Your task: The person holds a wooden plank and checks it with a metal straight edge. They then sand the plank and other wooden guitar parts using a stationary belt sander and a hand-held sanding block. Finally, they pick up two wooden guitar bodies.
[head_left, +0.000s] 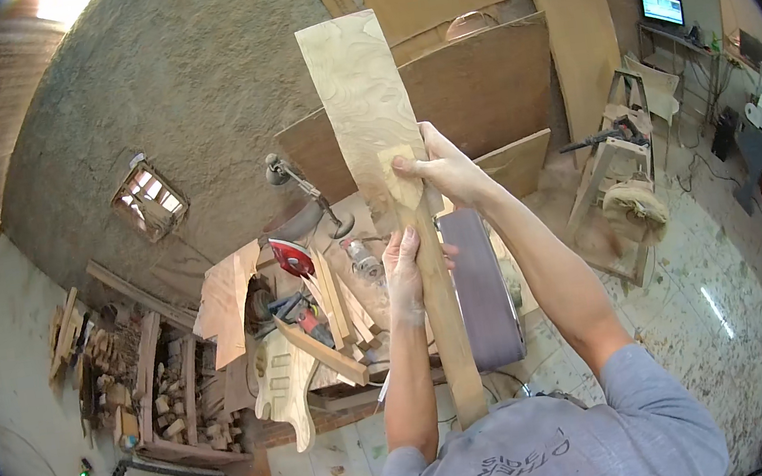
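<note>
- The step now looks like holding up a board (pixel 359 98) and a stick (pixel 454 343) together, maybe to check how they sit.
- Both are up in the air in front of the person, above the counter (pixel 377 296); the stick's low end is near the chest.
- The left hand (pixel 403 278) is curled around the stick, just under the board.
- The right hand (pixel 449 168) is closed on the board's side — its thumb presses the stick's pale tip (pixel 405 187), but its other fingers are mostly hidden.
- Whether the two bits of wood are stuck together, one cannot tell.
- The next move seems to call for a firm hold with both hands — the wood is long and could tip.
- On the messy counter are a lamp (pixel 307 193), a red iron (pixel 291 257) and guitar-shaped wood (pixel 281 388).
- Wood scraps (pixel 173 406) lie left; a lit screen (pixel 661 8) glows far right, above a dusty tile floor (pixel 720 368).
</note>
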{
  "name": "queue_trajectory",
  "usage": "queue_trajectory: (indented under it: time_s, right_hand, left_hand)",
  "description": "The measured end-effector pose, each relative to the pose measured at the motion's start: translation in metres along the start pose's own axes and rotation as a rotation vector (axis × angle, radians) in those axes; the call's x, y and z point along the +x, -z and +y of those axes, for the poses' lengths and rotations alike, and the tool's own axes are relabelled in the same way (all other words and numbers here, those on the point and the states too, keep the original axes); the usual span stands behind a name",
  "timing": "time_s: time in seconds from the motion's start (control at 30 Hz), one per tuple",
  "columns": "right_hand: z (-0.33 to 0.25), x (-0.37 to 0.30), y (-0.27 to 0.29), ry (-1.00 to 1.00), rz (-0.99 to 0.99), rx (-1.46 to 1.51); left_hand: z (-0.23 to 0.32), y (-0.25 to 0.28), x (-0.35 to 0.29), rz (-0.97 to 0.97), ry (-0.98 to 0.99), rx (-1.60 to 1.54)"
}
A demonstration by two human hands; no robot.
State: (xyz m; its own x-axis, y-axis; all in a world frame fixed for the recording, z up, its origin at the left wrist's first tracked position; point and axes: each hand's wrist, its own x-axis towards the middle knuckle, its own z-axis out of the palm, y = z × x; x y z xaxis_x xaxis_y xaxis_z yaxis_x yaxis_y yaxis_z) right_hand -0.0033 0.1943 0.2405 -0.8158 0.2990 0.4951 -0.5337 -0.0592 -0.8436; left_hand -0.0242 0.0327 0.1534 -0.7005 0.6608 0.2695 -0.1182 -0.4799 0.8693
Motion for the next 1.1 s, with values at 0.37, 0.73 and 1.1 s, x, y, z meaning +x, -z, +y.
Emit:
queue_trajectory:
  time_s: [0.37,0.73,1.1]
  right_hand:
    - [0.011,-0.003,0.007,0.003,0.061,0.041]
    - [0.006,-0.007,0.012,-0.003,0.028,-0.056]
    - [0.012,-0.014,0.001,-0.04,0.057,0.0]
  left_hand:
    - [-0.005,-0.002,0.002,-0.006,0.012,-0.027]
    - [-0.003,-0.015,0.0,0.025,-0.023,-0.07]
    - [-0.003,-0.009,-0.001,0.073,-0.065,0.017]
